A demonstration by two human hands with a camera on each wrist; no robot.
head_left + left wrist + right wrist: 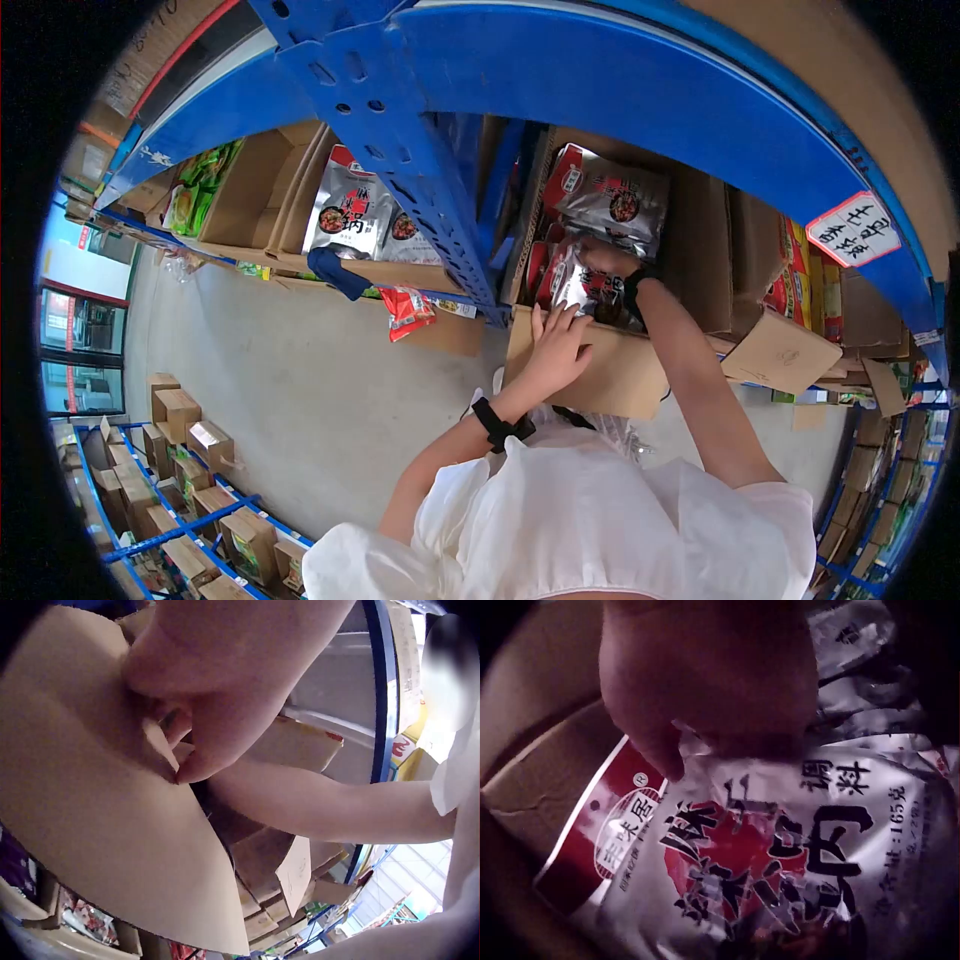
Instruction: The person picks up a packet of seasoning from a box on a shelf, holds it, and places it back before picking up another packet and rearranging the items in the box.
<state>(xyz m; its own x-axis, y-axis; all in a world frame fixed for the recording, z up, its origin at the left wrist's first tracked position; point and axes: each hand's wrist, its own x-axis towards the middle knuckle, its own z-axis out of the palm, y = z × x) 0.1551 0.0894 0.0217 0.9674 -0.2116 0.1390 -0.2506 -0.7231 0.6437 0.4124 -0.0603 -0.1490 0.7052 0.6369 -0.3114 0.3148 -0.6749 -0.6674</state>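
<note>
Right wrist view, right hand (709, 679) gripping silver packet (772, 851) marked 调料 and 165克, left hand (556, 356) spread over box flap (620, 376).

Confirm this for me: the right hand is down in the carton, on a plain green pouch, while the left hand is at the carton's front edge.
Not quite: the pouch is silver with a red end and dark lettering, as the right wrist view shows. The right hand is indeed in the carton, and the left hand at its front edge.
</note>
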